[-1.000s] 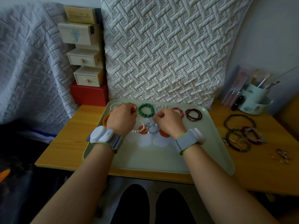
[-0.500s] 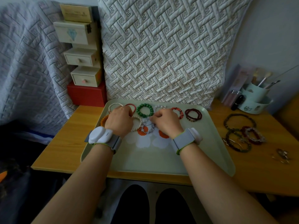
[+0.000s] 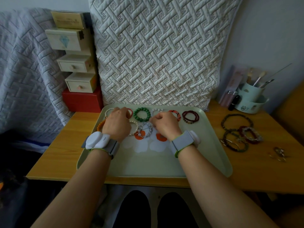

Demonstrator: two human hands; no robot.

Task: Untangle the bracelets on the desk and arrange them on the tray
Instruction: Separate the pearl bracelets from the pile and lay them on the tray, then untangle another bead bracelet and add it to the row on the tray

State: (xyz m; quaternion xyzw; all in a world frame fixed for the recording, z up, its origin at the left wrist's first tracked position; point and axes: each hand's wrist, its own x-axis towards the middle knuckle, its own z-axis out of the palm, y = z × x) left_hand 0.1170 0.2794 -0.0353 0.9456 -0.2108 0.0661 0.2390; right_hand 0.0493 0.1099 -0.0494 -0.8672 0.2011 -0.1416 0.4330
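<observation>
Compared with a moment before, both hands have moved slightly toward the far edge of the tray (image 3: 213, 153), and the silver bracelet (image 3: 145, 131) that lay under the fingers now lies free between the two wrists. This suggests that one piece is placed and the next one is in work.

The left hand (image 3: 117, 123) has curled fingers over a thin red bracelet (image 3: 130, 111) and a pearl one (image 3: 109, 111); whether it really pinches one cannot be told. The right hand (image 3: 165, 124) is also curled, its fingertips close to a white bead bracelet (image 3: 157, 110), and its hold is hidden too. Between the hands sits the green bracelet (image 3: 141, 114); beyond the right hand's knuckles lies the dark red bracelet (image 3: 190, 116).

The tangled bracelets (image 3: 238, 135) wait on the counter (image 3: 271, 170), well to the outer side of the right hand. Behind both wrists the tray is open, so there is room for a second row. The far rim is just ahead of the fingers, with the quilted cushion (image 3: 156, 55) behind it.
</observation>
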